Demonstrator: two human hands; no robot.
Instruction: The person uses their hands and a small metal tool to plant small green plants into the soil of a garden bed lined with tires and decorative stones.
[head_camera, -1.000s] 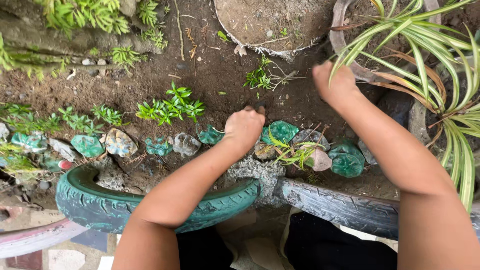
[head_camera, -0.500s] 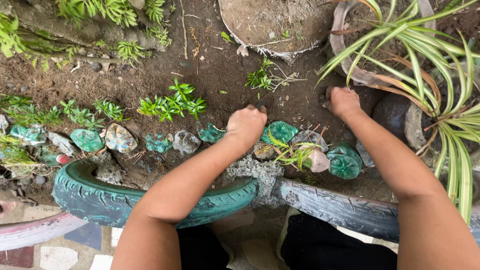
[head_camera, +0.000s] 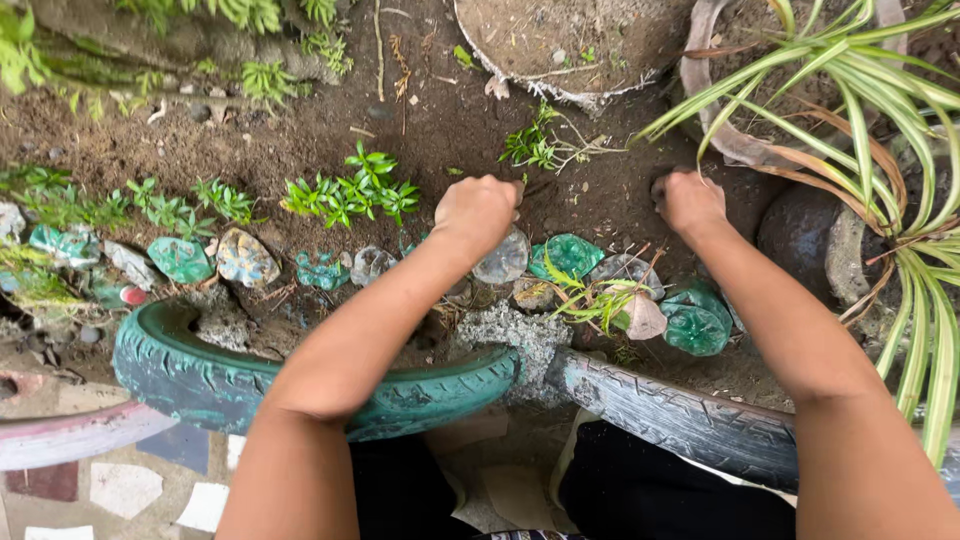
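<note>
- My left hand (head_camera: 478, 212), fingers curled into a loose fist, rests on dark soil (head_camera: 440, 130) above a row of buried bottle bottoms (head_camera: 566, 256).
- My right hand (head_camera: 688, 200), fingers curled under, presses the soil beside a striped-leaf plant (head_camera: 880, 150); I cannot tell whether either holds anything.
- A green tyre (head_camera: 200, 375) edges the bed below.

Two bare forearms rise from the bottom edge of the frame, one at lower left of centre, the other along the right side. Neither arm has a sleeve in view, and no watch, bracelet or glove shows on wrists or hands. The left hand (head_camera: 478, 212) sits near the middle of the frame, the right hand (head_camera: 690, 203) to the right of it; no rings are visible. At bottom centre, dark, nearly black clothing covers the legs.
</note>
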